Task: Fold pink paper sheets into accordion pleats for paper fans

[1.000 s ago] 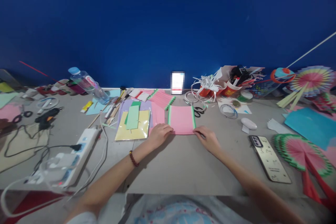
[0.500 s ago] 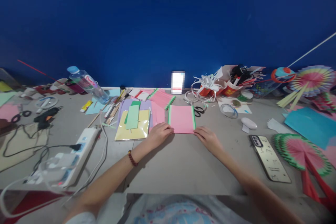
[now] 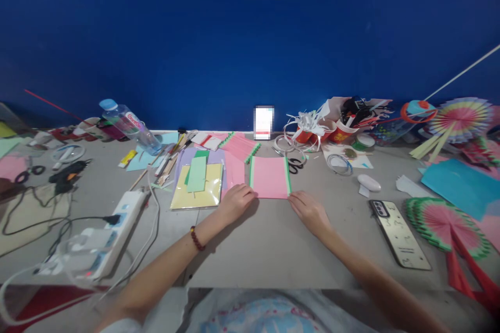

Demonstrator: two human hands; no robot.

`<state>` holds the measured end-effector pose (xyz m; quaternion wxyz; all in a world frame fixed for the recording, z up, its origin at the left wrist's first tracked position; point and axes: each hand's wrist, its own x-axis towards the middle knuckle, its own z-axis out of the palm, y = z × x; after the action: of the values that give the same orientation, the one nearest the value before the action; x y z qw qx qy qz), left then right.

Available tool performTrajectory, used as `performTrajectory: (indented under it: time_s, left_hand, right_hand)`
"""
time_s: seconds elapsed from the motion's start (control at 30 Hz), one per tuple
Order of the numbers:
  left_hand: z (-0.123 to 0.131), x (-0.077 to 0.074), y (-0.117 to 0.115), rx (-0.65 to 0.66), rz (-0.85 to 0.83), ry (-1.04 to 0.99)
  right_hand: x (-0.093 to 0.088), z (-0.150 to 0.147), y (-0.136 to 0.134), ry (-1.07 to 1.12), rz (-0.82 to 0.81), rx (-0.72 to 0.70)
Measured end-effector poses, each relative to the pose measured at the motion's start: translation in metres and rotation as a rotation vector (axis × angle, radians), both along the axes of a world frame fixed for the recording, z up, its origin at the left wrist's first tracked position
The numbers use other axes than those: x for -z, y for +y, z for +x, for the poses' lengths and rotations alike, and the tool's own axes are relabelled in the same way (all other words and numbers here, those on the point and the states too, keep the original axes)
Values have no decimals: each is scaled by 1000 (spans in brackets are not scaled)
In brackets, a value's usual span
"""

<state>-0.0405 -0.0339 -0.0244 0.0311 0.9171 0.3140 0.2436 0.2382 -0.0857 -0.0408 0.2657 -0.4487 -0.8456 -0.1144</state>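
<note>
A pink sheet of paper with green strips down its left and right sides lies flat in front of me. My left hand has its fingers pressed together on the sheet's near left corner. At the near right corner, the fingers of my right hand pinch the edge in the same way. Black-handled scissors lie just beyond the sheet's right side. Left of the sheet is a yellow paper pack with a light green strip on top. Behind is a pleated pink paper with green edges.
A power strip with cables and a glue gun lie at left, near a tilted water bottle. On the right are a phone, a white mouse, a pink and green paper fan and cups of tools.
Both hands stay at the sheet's near corners, and the sheet lies in the same place. Only a very slight shift of the whole view shows.
</note>
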Motion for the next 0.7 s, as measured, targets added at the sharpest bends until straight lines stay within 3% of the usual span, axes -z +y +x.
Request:
performTrajectory:
  time_s: [0.57,0.7]
  left_hand:
    - [-2,5,-6,-6,-6,59]
    - [-2,5,-9,-12,62,96]
  right_hand:
    - [-2,-9,-11,-111,-45,125]
    - [-5,-11,-12,-174,-29,131]
